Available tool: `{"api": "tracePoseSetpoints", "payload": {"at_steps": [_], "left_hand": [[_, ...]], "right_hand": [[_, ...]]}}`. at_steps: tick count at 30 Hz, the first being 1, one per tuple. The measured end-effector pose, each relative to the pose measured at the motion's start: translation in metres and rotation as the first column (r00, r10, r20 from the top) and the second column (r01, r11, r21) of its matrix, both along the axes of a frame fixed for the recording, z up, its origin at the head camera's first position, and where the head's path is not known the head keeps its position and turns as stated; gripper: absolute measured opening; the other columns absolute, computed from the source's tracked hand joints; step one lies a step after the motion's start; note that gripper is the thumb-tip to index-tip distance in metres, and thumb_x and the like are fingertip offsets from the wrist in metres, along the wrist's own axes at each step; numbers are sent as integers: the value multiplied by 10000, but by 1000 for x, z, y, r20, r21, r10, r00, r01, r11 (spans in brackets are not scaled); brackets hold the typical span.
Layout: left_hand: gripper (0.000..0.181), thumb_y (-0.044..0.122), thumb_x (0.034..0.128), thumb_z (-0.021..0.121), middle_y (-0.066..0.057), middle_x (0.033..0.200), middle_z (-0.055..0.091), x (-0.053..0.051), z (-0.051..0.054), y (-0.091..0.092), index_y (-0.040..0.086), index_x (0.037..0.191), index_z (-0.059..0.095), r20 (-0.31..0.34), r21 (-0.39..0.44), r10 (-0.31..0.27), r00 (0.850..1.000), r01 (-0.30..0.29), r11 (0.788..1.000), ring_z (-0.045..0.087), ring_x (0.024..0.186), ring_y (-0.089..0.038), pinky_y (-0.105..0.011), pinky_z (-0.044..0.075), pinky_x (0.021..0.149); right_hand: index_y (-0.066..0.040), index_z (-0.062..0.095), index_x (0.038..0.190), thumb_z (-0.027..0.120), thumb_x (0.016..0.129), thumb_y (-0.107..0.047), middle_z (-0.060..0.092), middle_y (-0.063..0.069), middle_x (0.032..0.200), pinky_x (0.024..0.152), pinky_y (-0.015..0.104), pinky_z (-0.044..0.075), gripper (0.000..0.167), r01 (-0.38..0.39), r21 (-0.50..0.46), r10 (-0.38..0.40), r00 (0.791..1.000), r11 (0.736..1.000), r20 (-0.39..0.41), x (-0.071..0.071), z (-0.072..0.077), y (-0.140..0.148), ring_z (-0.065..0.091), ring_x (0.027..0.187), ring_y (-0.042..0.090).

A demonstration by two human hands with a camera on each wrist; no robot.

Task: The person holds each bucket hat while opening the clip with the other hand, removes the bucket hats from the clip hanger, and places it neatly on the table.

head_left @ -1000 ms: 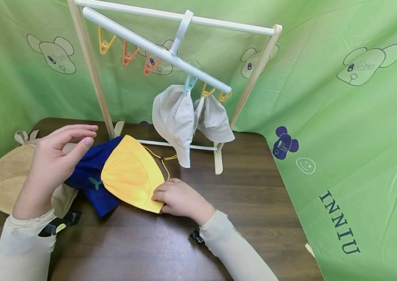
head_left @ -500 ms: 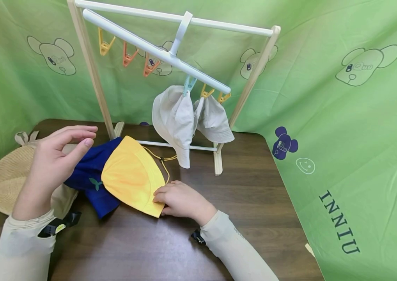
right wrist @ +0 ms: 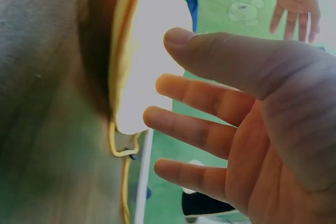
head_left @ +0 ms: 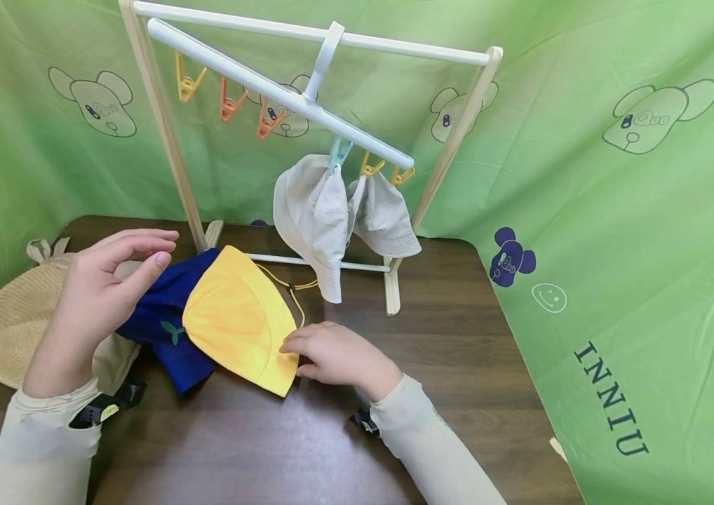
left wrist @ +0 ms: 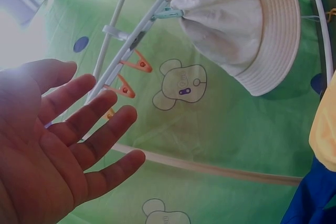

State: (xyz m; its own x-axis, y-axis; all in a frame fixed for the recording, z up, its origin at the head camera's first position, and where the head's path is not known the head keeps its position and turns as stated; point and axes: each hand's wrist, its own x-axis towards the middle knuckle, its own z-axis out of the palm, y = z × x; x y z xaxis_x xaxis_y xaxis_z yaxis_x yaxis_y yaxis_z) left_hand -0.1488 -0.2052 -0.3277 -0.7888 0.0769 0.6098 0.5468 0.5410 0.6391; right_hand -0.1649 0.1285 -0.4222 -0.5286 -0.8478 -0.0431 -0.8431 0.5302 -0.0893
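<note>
A yellow hat [head_left: 233, 319] with a thin cord lies on a dark blue hat [head_left: 164, 301] on the table. Beside the yellow brim is my right hand [head_left: 338, 358]; in the right wrist view its fingers and thumb are spread next to the hat [right wrist: 152, 51], gripping nothing. Whether the fingertips touch the brim I cannot tell. My left hand [head_left: 101, 294] hovers above the blue hat and a straw hat [head_left: 12, 322], fingers apart and empty, as the left wrist view of the hand [left wrist: 63, 140] also shows.
Behind stands a wooden rack [head_left: 170, 140] with a tilted white hanger [head_left: 237, 69]. Two pale hats [head_left: 319, 203] [head_left: 385, 217] hang from clips at its right half; several orange and yellow clips [head_left: 228, 105] hang at its left. Green printed cloth [head_left: 584, 210] surrounds the table [head_left: 445, 351].
My right hand has let go of the yellow brim and shifted slightly right, its fingers loosened. The brim's near corner lies a little lower toward me. The left hand has hardly moved.
</note>
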Motion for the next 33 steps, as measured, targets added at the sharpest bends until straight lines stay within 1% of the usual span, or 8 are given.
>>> {"api": "tracePoseSetpoints", "payload": {"at_steps": [6, 10, 15, 21, 25, 27, 30, 33], "left_hand": [[194, 27, 950, 711, 59, 1234, 719, -1, 0, 0, 112, 1110, 777, -1, -5, -2, 1000, 2, 1000, 589, 1213, 8, -95, 420, 944], [196, 28, 950, 711, 71, 1234, 717, -1, -1, -1, 115, 1113, 777, -4, -9, -2, 1000, 2, 1000, 588, 1214, 10, -94, 419, 947], [197, 17, 948, 709, 65, 1230, 720, -1, -1, -1, 108, 1110, 776, -9, -12, -7, 1000, 7, 1000, 594, 1205, 13, -96, 427, 936], [192, 18, 952, 704, 91, 1223, 717, 0, -1, 0, 101, 1111, 772, 1, -18, -11, 1000, 11, 1000, 595, 1193, 26, -88, 434, 917], [196, 21, 952, 706, 124, 1217, 711, -1, -2, 0, 103, 1118, 771, 11, -18, -14, 1000, 14, 1000, 592, 1190, 30, -79, 432, 906], [203, 19, 950, 708, 122, 1216, 712, -1, -2, 0, 107, 1121, 771, 10, -16, -16, 1000, 16, 1000, 592, 1193, 27, -80, 433, 904], [215, 9, 944, 711, 105, 1215, 717, -2, -3, 0, 112, 1122, 773, 5, -15, -21, 1000, 22, 1000, 597, 1193, 20, -83, 437, 904], [224, 2, 938, 716, 88, 1214, 721, -2, -3, 0, 118, 1120, 774, 0, -17, -26, 1000, 26, 1000, 601, 1192, 18, -89, 439, 909]], "right_hand": [[-182, 667, 1345, 729, 959, -307, 646, -20, 1380, 1076, 406, 468, 411, 46, -88, -42, 998, 995, 47, 0, 17, 10, 578, 1314, 158], [-168, 672, 1334, 729, 961, -316, 652, -21, 1365, 1075, 387, 472, 405, 72, -171, -65, 997, 983, 45, -2, 28, 20, 592, 1292, 149], [-146, 682, 1308, 734, 959, -290, 669, -33, 1329, 1054, 334, 486, 380, 67, -252, -61, 998, 965, 32, -4, 36, 28, 623, 1237, 125], [-143, 711, 1255, 716, 971, -242, 702, -30, 1272, 1016, 323, 515, 301, 50, -354, -78, 995, 934, -64, -4, 43, 35, 657, 1187, 129], [-141, 731, 1215, 730, 958, -225, 729, -22, 1208, 982, 319, 536, 271, 27, -452, -108, 982, 892, -156, -5, 47, 41, 684, 1135, 135], [-129, 741, 1184, 742, 947, -206, 743, -18, 1164, 971, 320, 541, 250, 8, -511, -124, 973, 860, -194, -6, 48, 44, 697, 1103, 141], [-110, 756, 1137, 754, 930, -171, 757, -6, 1097, 953, 324, 550, 215, -5, -604, -171, 957, 797, -233, -8, 49, 48, 713, 1052, 154], [-103, 767, 1105, 754, 926, -149, 762, 3, 1061, 936, 324, 554, 185, 18, -692, -240, 944, 722, -226, -10, 49, 52, 720, 1021, 157]]}}
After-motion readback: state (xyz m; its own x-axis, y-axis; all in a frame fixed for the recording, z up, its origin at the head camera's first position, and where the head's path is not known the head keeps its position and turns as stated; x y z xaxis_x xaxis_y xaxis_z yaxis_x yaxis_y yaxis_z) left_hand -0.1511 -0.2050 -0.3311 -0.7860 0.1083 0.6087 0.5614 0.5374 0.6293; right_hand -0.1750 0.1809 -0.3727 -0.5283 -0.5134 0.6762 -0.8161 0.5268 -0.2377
